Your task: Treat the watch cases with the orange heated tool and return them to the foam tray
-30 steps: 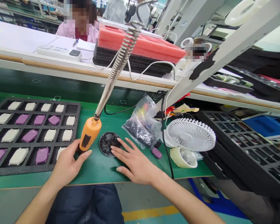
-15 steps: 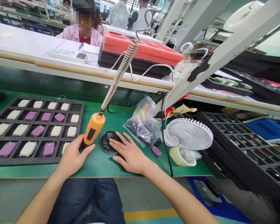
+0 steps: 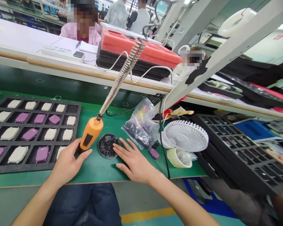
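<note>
Left hand (image 3: 67,161) loosely wrapped round base of orange electric screwdriver (image 3: 91,133). Right hand (image 3: 134,163) open, flat on green mat (image 3: 101,169), empty, fingertips at edge of black mesh disc (image 3: 107,146). Foam tray (image 3: 37,106) just left of left hand.

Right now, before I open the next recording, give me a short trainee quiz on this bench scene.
1. True or false: the left hand is holding the orange electric screwdriver.
2. What are the right hand's fingers touching? A: a round black mesh disc; B: a white desk fan; C: a roll of tape.
3. Fill in the blank: the black foam tray on the left holds cream pieces and ___ pieces.

Key: 1 true; 2 A; 3 purple.
</note>
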A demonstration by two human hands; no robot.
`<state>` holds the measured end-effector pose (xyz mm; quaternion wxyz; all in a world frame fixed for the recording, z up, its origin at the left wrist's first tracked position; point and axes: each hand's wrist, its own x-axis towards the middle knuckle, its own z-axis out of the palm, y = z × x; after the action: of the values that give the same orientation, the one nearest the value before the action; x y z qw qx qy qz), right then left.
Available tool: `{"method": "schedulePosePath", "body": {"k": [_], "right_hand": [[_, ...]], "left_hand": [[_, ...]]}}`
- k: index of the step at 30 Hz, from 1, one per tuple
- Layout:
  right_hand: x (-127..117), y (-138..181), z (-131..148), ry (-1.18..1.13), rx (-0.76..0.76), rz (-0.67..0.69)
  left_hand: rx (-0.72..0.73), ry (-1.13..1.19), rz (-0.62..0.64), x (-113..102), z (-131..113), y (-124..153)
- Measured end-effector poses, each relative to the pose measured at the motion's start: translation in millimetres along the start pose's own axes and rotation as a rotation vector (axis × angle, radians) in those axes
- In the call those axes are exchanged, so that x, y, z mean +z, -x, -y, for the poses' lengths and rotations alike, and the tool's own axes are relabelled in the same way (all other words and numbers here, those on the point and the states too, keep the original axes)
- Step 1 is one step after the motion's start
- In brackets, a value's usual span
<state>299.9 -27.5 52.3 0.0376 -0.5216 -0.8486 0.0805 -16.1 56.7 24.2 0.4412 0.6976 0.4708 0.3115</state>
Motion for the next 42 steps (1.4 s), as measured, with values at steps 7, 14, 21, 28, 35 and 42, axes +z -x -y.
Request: {"method": "schedulePosePath", "body": {"k": [7, 14, 21, 28, 35, 42], "right_hand": [[3.5, 5.7, 3.3, -0.001, -0.001, 0.013], [10.0, 6.9, 4.6, -0.054, -0.002, 0.041], [7.8, -8.1, 5.4, -0.12, 0.023, 0.003], [24.9, -48.8, 9.4, -0.237, 0.117, -0.137], [31.3, -53.3, 9.4, -0.278, 0.242, -0.226], [32.6, -43.6, 16.1, -0.28, 0.354, -0.286]], "left_hand": [[-0.017, -0.003, -0.002, 0.4, -0.7, 2.1], [-0.033, -0.004, 0.01, -0.8, -2.4, 3.2], [-0.041, -0.006, -0.003, 1.0, -2.9, 2.8], [-0.021, 0.001, 0.004, 0.5, -5.7, 1.2], [-0.014, 0.021, 0.018, -1.1, -6.4, -0.6], [0.009, 0.015, 0.023, -2.0, -2.4, 0.2]]}}
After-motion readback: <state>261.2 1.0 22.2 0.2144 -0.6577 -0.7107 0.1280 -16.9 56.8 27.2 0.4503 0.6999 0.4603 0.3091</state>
